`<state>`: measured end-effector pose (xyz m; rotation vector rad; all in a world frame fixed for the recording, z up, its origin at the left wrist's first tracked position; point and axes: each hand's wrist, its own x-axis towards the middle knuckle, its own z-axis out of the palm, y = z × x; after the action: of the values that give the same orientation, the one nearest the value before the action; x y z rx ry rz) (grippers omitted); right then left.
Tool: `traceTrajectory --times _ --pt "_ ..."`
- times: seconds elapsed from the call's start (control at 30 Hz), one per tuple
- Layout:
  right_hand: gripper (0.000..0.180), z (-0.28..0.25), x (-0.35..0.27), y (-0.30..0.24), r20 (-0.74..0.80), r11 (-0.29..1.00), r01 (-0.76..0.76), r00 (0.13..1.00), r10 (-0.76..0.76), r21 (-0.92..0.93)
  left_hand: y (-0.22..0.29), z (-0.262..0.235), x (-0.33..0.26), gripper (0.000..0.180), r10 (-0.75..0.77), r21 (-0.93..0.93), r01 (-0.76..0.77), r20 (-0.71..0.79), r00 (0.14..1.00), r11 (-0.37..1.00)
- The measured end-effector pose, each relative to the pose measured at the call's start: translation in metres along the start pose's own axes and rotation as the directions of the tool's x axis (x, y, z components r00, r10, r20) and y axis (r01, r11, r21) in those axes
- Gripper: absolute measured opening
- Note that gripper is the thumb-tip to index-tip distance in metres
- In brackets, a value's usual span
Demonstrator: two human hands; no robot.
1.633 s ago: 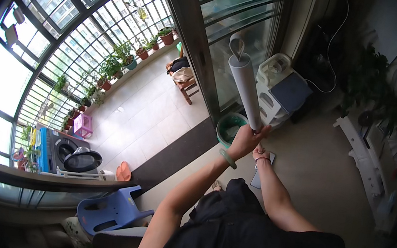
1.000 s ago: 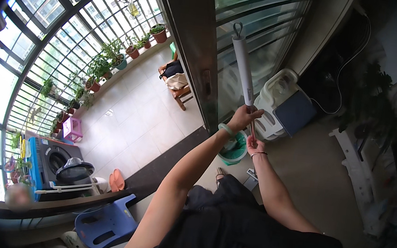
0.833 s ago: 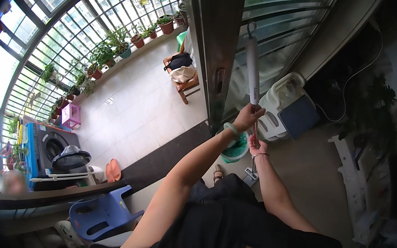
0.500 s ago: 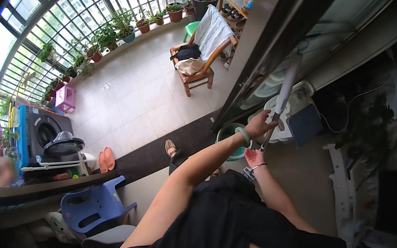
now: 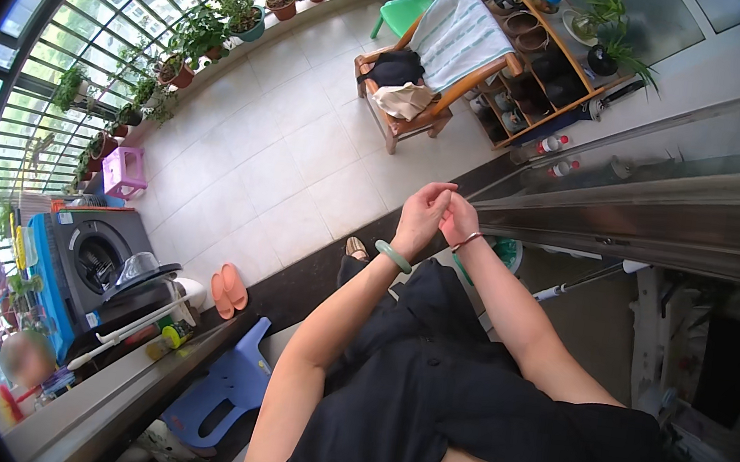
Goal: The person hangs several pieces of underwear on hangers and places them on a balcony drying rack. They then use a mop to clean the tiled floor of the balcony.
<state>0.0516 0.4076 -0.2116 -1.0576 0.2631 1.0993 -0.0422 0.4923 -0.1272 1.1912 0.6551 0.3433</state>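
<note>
The left hand (image 5: 420, 219) and the right hand (image 5: 458, 218) are raised together in front of the black-clad chest, touching each other at the fingers just beside the long grey metal door frame (image 5: 631, 212) that runs out to the right. The left hand's fingers are curled loosely inward, its fingertips lying against the right hand; the right hand's fingers are bent close too, but whether either hand pinches anything between them cannot be told, as nothing shows in the grasp. A pale green bangle (image 5: 393, 255) sits on the left wrist and a thin red and silver bracelet (image 5: 467, 240) on the right wrist. Just below the door frame, beside the right forearm, a round green plastic basin (image 5: 508, 251) shows on the floor, partly hidden by the arm, and a slim white and blue pole (image 5: 578, 282) lies slanted beneath the frame. Above the door frame, on the far side, stands a wooden armchair (image 5: 421, 113) draped with a striped pale green towel (image 5: 457, 34), with a wooden shoe rack (image 5: 537, 76) next to it. Well to the left of the door frame a pair of orange slippers (image 5: 229, 289) lies on the cream tiled floor (image 5: 276, 164), near a dark grey washing machine (image 5: 99, 258) and a blue plastic stool (image 5: 226, 389).
</note>
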Motion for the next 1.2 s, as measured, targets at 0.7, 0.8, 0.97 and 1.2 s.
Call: traceTrajectory --times 0.7,0.8,0.97,1.2 --pt "0.032 0.088 0.406 -0.047 -0.267 0.584 -0.132 0.952 -0.15 -0.801 -0.085 -0.149 0.298 0.039 -0.508 -0.288 0.464 -0.104 0.855 0.838" --pt "0.043 0.075 0.46 -0.044 0.099 -0.011 0.103 0.911 -0.4 -0.995 -0.109 -0.153 0.35 0.04 -0.578 -0.344 0.513 -0.116 0.808 0.786" --pt "0.055 0.064 0.524 -0.057 0.05 -0.266 -0.002 0.981 -0.188 -0.964 -0.121 -0.155 0.393 0.038 -0.64 -0.386 0.559 -0.116 0.76 0.734" --pt "0.016 0.048 0.534 -0.074 0.303 -0.35 0.242 0.944 -0.13 -0.905 -0.126 -0.166 0.406 0.036 -0.723 -0.435 0.611 -0.152 0.674 0.661"
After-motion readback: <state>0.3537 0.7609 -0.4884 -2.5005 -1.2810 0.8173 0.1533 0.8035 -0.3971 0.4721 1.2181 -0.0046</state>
